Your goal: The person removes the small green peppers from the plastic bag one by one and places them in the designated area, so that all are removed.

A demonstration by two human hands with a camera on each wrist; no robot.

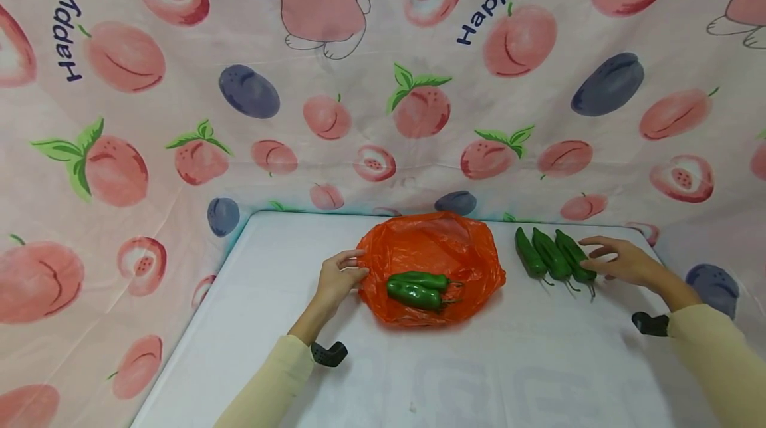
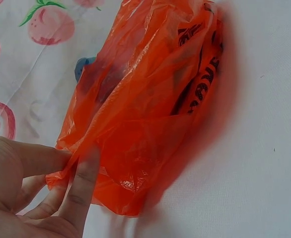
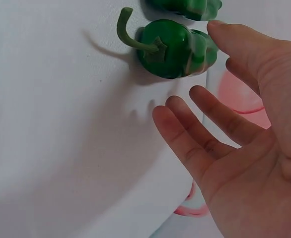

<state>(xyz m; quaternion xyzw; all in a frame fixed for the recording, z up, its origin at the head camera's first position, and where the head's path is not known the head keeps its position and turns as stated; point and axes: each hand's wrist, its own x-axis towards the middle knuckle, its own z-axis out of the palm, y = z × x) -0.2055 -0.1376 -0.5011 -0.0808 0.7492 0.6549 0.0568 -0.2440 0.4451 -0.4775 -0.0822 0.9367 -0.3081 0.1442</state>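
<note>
An orange plastic bag (image 1: pixel 431 235) lies spread with its mouth up on the white table, two green peppers (image 1: pixel 415 287) inside it. At the bag's left edge, my left hand (image 1: pixel 335 276) pinches the plastic; the left wrist view shows the bag's rim (image 2: pixel 81 144) between thumb and fingers. Three more green peppers (image 1: pixel 553 255) lie side by side to the right of the bag, stems toward me. My right hand (image 1: pixel 625 263) is over the rightmost pepper (image 3: pixel 170 49), its fingers spread and holding nothing. Whether a fingertip touches that pepper is hard to tell.
The white table (image 1: pixel 419 375) ends at a back edge against a hanging cloth (image 1: pixel 371 102) printed with peaches and plums. Dark wrist-worn cameras (image 1: pixel 329 353) sit at both cuffs, below the hands.
</note>
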